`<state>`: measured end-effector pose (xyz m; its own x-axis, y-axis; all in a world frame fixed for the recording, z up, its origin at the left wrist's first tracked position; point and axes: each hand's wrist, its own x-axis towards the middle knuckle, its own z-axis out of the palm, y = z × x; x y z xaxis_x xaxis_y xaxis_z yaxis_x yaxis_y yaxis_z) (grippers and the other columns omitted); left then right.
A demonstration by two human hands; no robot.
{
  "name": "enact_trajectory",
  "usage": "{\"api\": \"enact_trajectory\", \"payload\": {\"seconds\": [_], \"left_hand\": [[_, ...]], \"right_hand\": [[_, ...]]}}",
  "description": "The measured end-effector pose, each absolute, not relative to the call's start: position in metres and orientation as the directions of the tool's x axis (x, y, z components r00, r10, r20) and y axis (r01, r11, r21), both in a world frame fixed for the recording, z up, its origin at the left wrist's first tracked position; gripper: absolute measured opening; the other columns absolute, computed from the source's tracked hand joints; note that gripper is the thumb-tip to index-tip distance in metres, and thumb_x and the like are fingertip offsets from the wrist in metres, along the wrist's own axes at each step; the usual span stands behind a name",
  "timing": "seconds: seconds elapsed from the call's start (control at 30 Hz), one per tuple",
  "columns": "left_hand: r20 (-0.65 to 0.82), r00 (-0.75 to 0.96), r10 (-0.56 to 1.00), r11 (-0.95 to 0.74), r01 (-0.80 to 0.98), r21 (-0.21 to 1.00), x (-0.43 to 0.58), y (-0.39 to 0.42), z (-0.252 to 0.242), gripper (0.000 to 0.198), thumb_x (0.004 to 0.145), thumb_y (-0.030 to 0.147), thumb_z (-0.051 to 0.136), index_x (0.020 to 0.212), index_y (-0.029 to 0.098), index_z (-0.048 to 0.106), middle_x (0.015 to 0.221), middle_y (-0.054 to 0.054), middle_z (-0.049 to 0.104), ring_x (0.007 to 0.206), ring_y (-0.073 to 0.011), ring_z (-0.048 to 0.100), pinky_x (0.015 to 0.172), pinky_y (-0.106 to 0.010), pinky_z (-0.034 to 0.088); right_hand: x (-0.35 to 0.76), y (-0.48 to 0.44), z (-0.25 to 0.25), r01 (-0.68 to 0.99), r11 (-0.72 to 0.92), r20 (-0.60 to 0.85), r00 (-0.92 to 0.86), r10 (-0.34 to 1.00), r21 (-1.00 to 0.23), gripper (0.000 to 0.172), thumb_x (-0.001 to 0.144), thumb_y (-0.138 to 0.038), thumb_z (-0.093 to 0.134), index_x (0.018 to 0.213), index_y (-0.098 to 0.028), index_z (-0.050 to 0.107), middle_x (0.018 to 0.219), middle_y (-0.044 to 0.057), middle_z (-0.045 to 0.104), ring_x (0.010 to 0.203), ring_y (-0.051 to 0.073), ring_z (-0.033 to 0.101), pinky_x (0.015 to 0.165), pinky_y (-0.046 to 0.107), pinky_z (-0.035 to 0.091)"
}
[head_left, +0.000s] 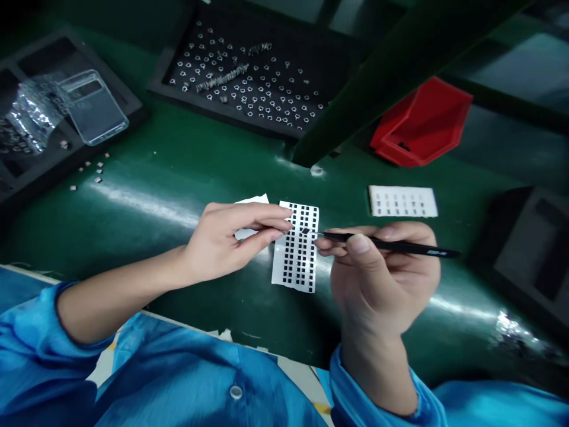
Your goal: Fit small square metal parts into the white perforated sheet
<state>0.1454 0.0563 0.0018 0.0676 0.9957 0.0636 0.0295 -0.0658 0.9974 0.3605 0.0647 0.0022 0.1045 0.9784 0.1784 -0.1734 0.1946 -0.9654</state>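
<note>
My left hand [231, 240] pinches the upper left edge of a white backing sheet [280, 279] that carries rows of small black pads. A loose white paper scrap [251, 204] lies under those fingers. My right hand [382, 273] grips black tweezers [400, 244], and their tips reach over the sheet. A tiny black pad [304, 231] sits at the tweezer tips, close to my left fingertips. Whether it is held or still on the sheet is hard to tell.
A black tray [160, 89] of small white-rimmed parts lies ahead on the green mat [178, 172]. To the left are a foam tray [40, 160], a clear plastic case [93, 107] and loose pieces [89, 172]. A white strip [402, 201], red bin [422, 121] and green post [400, 77] stand right.
</note>
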Motion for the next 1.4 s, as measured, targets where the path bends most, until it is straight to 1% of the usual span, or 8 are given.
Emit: {"api": "enact_trajectory", "payload": {"seconds": [0.1,0.2,0.33,0.57,0.8,0.93,1.07,1.4], "left_hand": [[-0.130,0.124,0.984,0.149,-0.162,0.975,0.150,0.063,0.000,0.008,0.086,0.017,0.088,0.095,0.018,0.088,0.095,-0.007,0.088,0.091,-0.0213,0.085,0.087,-0.030,0.070],[-0.338,0.174,0.925,0.377,-0.319,0.870,0.153,0.069,-0.005,0.007,0.082,0.011,0.089,0.088,0.015,0.087,0.084,-0.006,0.085,0.084,-0.0200,0.085,0.086,-0.031,0.071],[-0.456,0.184,0.871,0.491,-0.379,0.784,0.153,0.072,-0.009,0.011,0.082,0.004,0.085,0.090,0.012,0.086,0.086,-0.007,0.085,0.086,-0.0188,0.085,0.090,-0.031,0.071],[-0.482,0.162,0.861,0.505,-0.368,0.781,0.153,0.075,-0.007,0.014,0.090,0.001,0.074,0.092,0.010,0.084,0.089,-0.005,0.084,0.094,-0.0225,0.087,0.099,-0.038,0.071],[-0.476,0.180,0.861,0.508,-0.349,0.787,0.154,0.075,-0.010,0.018,0.090,-0.003,0.070,0.094,0.010,0.082,0.087,-0.004,0.083,0.100,-0.0255,0.087,0.101,-0.041,0.071],[-0.492,0.170,0.854,0.519,-0.355,0.778,0.156,0.075,-0.010,0.016,0.088,-0.003,0.074,0.093,0.010,0.081,0.086,-0.002,0.081,0.103,-0.0273,0.087,0.100,-0.043,0.072],[-0.513,0.103,0.852,0.513,-0.361,0.779,0.158,0.076,-0.010,0.017,0.085,-0.005,0.077,0.094,0.009,0.080,0.091,-0.003,0.082,0.106,-0.0311,0.087,0.098,-0.045,0.072],[-0.510,0.141,0.849,0.524,-0.354,0.774,0.160,0.076,-0.012,0.015,0.088,-0.003,0.072,0.090,0.010,0.080,0.085,0.001,0.080,0.103,-0.0268,0.087,0.098,-0.042,0.072]], "right_hand": [[0.360,0.064,0.001,-0.148,0.168,0.156,0.091,0.984,-0.974,0.031,0.089,-0.029,0.095,0.098,-0.029,0.065,0.085,-0.004,0.087,0.064,0.020,0.083,0.064,0.033,0.072],[0.358,0.063,-0.004,-0.093,0.118,0.110,0.084,0.990,-0.989,0.032,0.089,-0.031,0.095,0.098,-0.029,0.064,0.086,-0.004,0.087,0.067,0.021,0.085,0.065,0.034,0.072],[0.357,0.065,-0.013,-0.064,0.103,0.099,0.067,0.993,-0.993,0.033,0.089,-0.032,0.096,0.098,-0.029,0.064,0.084,-0.004,0.085,0.072,0.021,0.086,0.067,0.030,0.072],[0.354,0.067,-0.024,-0.040,0.061,0.059,0.048,0.997,-0.997,0.033,0.091,-0.033,0.094,0.100,-0.029,0.062,0.088,-0.006,0.084,0.080,0.022,0.088,0.072,0.033,0.074],[0.353,0.065,-0.024,-0.031,0.051,0.050,0.030,0.998,-0.998,0.028,0.094,-0.023,0.089,0.102,-0.028,0.063,0.090,-0.004,0.085,0.082,0.022,0.089,0.070,0.030,0.075],[0.352,0.066,-0.026,-0.072,0.089,0.088,0.018,0.996,-0.993,0.029,0.093,-0.021,0.089,0.102,-0.026,0.062,0.090,-0.001,0.086,0.082,0.023,0.089,0.071,0.030,0.076],[0.351,0.067,-0.029,-0.035,0.115,0.114,0.034,0.993,-0.993,0.029,0.092,-0.022,0.090,0.101,-0.026,0.062,0.087,-0.002,0.085,0.080,0.022,0.088,0.067,0.028,0.074],[0.349,0.065,-0.029,0.013,0.139,0.139,0.059,0.988,-0.990,0.032,0.092,-0.024,0.092,0.101,-0.025,0.062,0.087,-0.001,0.083,0.081,0.024,0.088,0.070,0.031,0.075]]}}
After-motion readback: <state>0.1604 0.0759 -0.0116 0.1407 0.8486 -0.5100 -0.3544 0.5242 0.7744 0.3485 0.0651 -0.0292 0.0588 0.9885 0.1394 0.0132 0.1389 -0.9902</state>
